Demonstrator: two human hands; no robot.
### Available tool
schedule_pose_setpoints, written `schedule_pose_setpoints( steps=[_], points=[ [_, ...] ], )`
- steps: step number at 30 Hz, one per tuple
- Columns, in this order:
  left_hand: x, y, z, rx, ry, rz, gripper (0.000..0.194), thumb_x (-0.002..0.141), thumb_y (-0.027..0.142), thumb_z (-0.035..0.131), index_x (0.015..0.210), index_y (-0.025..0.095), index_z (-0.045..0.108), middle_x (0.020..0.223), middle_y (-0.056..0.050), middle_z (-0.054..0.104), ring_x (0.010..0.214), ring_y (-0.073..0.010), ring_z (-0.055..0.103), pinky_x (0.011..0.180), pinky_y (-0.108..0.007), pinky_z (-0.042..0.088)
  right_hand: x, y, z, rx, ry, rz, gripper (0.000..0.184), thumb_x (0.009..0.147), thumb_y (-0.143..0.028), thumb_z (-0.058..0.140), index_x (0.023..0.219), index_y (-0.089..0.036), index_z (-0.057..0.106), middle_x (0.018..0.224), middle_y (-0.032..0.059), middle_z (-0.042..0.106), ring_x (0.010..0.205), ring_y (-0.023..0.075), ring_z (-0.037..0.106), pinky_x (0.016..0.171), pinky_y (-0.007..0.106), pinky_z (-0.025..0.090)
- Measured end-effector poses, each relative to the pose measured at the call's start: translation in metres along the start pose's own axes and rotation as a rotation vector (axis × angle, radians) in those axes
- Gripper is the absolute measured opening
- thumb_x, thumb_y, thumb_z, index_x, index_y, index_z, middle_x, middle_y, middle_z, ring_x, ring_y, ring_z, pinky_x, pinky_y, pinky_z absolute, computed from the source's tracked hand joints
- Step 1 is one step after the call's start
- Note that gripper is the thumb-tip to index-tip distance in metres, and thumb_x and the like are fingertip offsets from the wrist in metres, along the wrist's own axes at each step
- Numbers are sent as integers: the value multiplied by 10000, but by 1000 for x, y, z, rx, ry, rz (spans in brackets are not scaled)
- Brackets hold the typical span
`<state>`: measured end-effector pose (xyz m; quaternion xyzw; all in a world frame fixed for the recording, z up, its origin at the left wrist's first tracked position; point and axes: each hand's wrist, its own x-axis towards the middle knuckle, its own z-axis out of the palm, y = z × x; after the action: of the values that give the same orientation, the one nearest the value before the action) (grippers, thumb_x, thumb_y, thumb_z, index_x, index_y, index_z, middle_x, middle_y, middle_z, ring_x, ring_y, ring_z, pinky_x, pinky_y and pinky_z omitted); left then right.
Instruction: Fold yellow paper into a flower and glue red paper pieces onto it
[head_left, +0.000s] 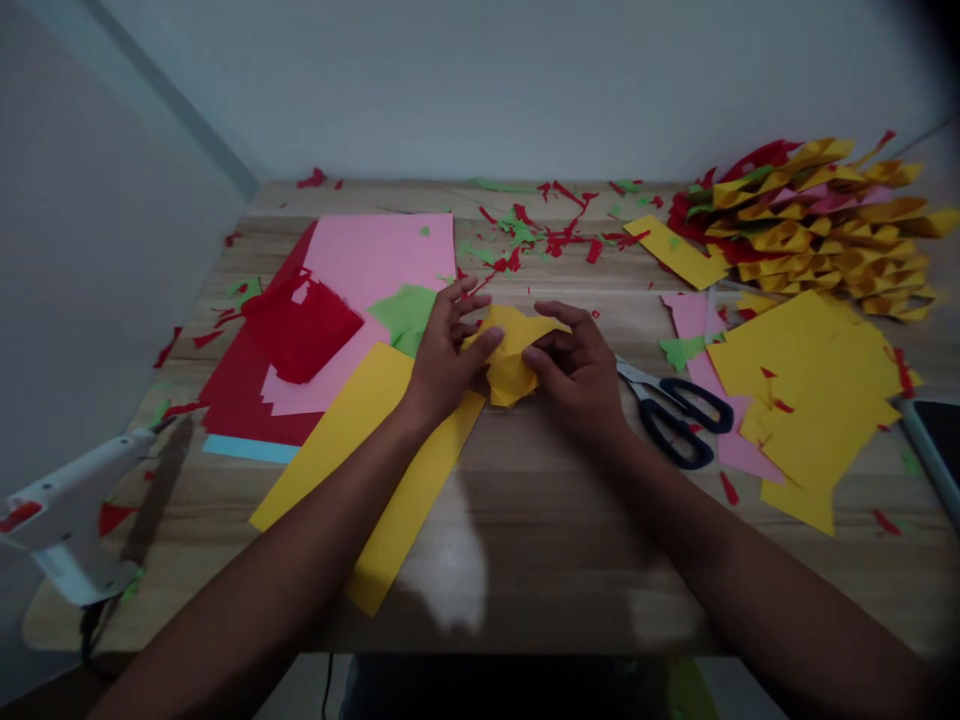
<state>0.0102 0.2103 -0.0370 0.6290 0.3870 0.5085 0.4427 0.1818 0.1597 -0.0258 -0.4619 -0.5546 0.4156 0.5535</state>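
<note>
Between my hands is a small piece of yellow paper (513,350), bent into a cupped, folded shape. My left hand (448,350) grips its left edge with the thumb on top, the other fingers partly raised. On the opposite side, my right hand (577,365) pinches the paper between thumb and fingers. Just right of that hand lie scissors (679,410) with dark blue handles, their blade tips hidden by it. Under my left forearm rests a long yellow paper strip (416,500). Green crumpled paper (405,315) sits behind my left wrist.
Pink sheets (390,250), red sheets (232,385) and a red tissue-like piece (307,330) lie left. A white glue gun (82,520) stands at the left edge. To the right are yellow sheets (810,390) and a pile of folded yellow pieces (832,235). Red and green scraps litter the back.
</note>
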Motion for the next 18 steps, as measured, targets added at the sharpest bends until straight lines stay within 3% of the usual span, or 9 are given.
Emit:
schedule_pose_setpoints(
  steps=[3,9,13,18],
  points=[
    [-4,1,3,36,-33,85,718,776,536,773,1365,285,447,1130,-77,641,1022,-213,655,810,-320,560,0,3,1,-57,-4,60,461,858,-249,660,1289,-294,501,700,-43,605,588,148,561,548,291,449],
    [-3,0,3,190,110,203,786,776,574,762,1422,308,401,1452,-122,474,1312,-282,510,876,-324,550,3,7,1,-37,35,112,566,810,-247,700,1321,-275,460,727,-45,635,594,143,583,545,286,457],
    [-1,-3,2,46,-4,95,819,794,590,735,1451,310,336,1207,-95,647,1059,-239,679,803,-333,583,4,7,0,-57,61,100,566,797,-256,717,1308,-266,472,705,-60,631,597,133,577,563,279,450],
    [-3,9,5,26,15,-63,551,684,447,846,1119,213,602,989,-35,689,848,-173,680,725,-282,571,4,7,1,-43,46,52,557,809,-332,743,1291,-274,471,756,-45,625,666,142,607,594,279,474]
  ],
)
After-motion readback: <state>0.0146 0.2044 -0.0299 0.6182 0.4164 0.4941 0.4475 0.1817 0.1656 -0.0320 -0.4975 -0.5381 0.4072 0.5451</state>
